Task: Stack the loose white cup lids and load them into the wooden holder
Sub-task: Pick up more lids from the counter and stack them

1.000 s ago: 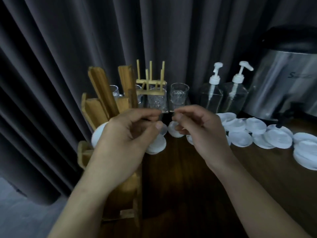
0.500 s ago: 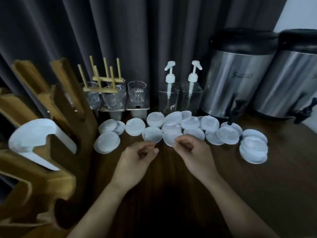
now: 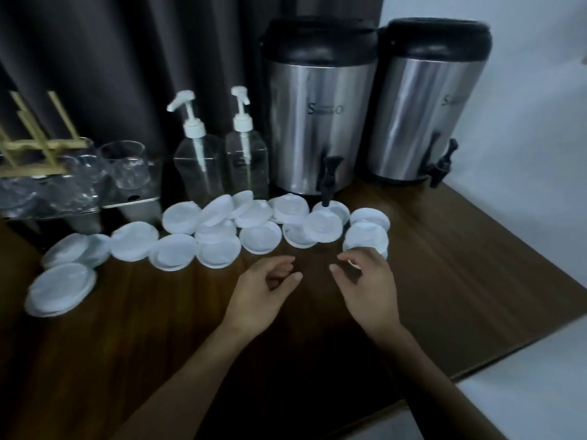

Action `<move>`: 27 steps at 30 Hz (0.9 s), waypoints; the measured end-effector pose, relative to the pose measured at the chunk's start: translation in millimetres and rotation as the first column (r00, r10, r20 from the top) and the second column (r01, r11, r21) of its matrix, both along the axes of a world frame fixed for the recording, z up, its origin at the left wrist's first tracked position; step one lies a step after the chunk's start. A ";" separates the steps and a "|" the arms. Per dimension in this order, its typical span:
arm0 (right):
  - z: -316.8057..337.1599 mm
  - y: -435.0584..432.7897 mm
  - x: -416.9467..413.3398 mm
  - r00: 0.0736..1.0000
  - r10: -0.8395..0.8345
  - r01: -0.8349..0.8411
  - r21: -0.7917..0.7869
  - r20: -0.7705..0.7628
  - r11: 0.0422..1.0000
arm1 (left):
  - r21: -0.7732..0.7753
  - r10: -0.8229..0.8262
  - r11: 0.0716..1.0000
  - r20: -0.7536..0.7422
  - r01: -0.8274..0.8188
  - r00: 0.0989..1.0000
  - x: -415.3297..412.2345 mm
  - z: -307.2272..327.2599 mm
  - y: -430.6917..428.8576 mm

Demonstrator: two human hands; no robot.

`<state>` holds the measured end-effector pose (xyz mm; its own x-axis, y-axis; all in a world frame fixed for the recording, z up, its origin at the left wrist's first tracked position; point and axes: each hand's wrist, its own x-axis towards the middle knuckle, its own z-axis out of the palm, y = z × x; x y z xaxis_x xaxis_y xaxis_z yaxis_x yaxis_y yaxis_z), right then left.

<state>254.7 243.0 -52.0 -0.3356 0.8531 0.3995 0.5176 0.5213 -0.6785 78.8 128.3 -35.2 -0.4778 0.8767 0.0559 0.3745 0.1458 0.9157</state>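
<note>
Lids: the white lids (image 3: 260, 238) lie loose on the dark wooden table (image 3: 444, 265) in a ragged row, many of them overlapping, running from the left of my view to just in front of the urns.
Left end of the row: a small stack (image 3: 60, 289) sits nearest me, just beside two overlapping lids.
Right end of the row: a short pile (image 3: 368, 231) of a few lids lies just right of the near urn's tap.
Left hand: my feed shows the left hand (image 3: 263, 290) over bare table below the middle of the row, fingers loosely curled, thumb near the forefinger, grasping nothing.
Right hand: the right hand (image 3: 368, 281) is at the front edge of that right pile, fingers relaxed and bent over the lowest lid. It holds nothing I can see, and I cannot tell whether the fingertips touch it.
Back row: two steel urns (image 3: 317, 122) with black tops stand at the back, and two clear pump bottles (image 3: 197, 166) stand left of them.
Far left: glasses (image 3: 127, 163) stand on a metal tray, beside a rack of pale sticks (image 3: 35, 144) (this corner is blurred).
Backdrop: a dark curtain (image 3: 127, 58) hangs behind the table.
</note>
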 end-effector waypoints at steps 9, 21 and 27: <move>-14.3 39.2 16.8 0.980 -0.181 0.179 0.023 0.086 0.984 | -0.018 -0.098 0.995 0.054 0.099 0.994 1.9 -13.1 42.0; -21.4 64.7 -3.5 0.978 -0.182 0.188 -0.056 0.103 0.981 | 0.018 -0.087 0.996 0.167 0.085 0.982 -41.0 -36.2 37.9; -24.8 63.8 -3.2 0.974 -0.201 0.193 0.080 0.105 0.978 | 0.015 -0.137 0.991 0.106 0.136 0.985 -38.7 -37.3 33.6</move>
<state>251.5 306.8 -76.8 -0.2096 0.8785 0.4294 0.6851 0.4453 -0.5765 40.1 161.9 -72.5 -0.3573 0.9338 0.0177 0.2904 0.0930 0.9524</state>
